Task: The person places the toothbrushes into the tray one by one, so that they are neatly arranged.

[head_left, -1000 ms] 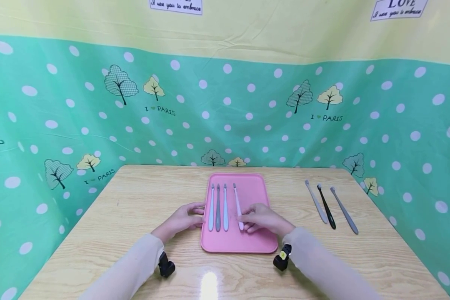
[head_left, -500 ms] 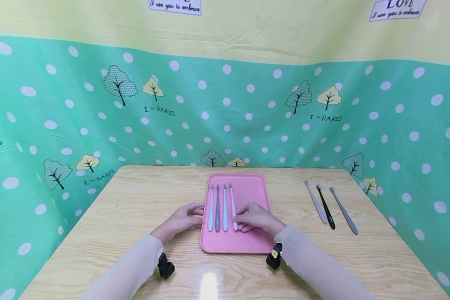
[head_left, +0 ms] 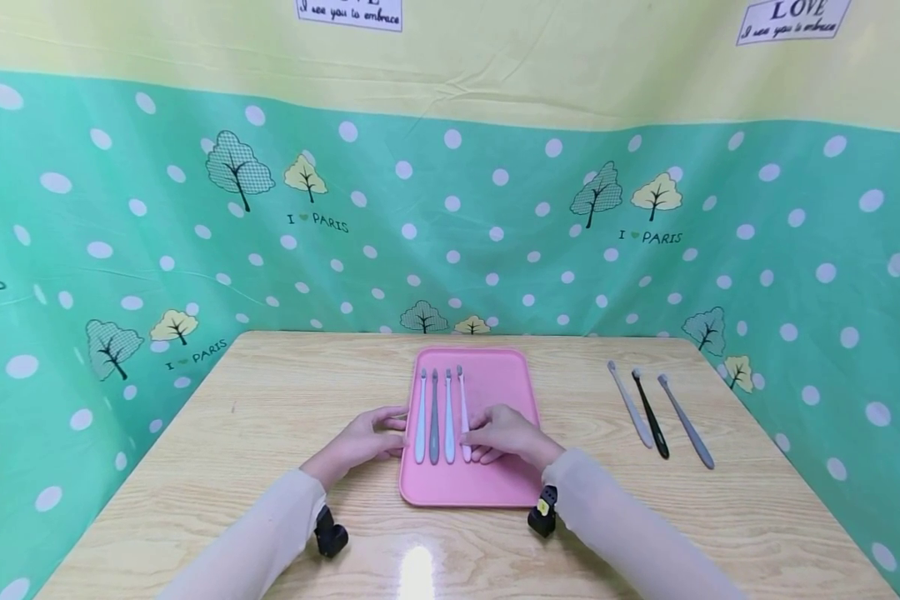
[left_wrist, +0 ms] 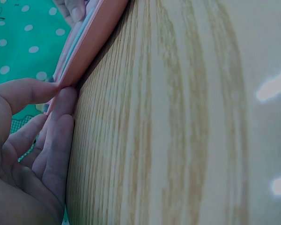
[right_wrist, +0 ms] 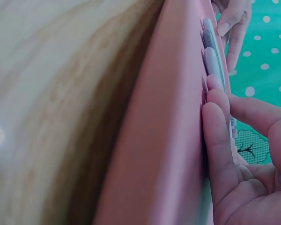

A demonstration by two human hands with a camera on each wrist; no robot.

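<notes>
A pink tray (head_left: 495, 492) lies on the table with a row of toothbrushes in it. From the left come a pale blue toothbrush (head_left: 422, 425), a dark grey toothbrush (head_left: 434, 429) and another pale blue toothbrush (head_left: 449, 429). Rightmost in the row is a pink toothbrush (head_left: 462, 400), parallel to its neighbours. My right hand (head_left: 512, 433) pinches its handle near the lower end between thumb and fingers. At the tray's left rim my left hand (head_left: 366, 440) holds the edge; in the left wrist view its thumb (left_wrist: 35, 90) is on the rim with fingertips just below.
To the right of the tray, a light grey toothbrush (head_left: 632, 407), a black toothbrush (head_left: 651, 417) and a blue-grey toothbrush (head_left: 687, 423) lie slanted on the wooden table (head_left: 292, 375). A green dotted curtain (head_left: 375, 275) hangs behind and along both sides.
My right hand has slid the pink toothbrush left, towards the other three in the tray, and it stands straighter now. The left hand has stayed at the tray's rim.
</notes>
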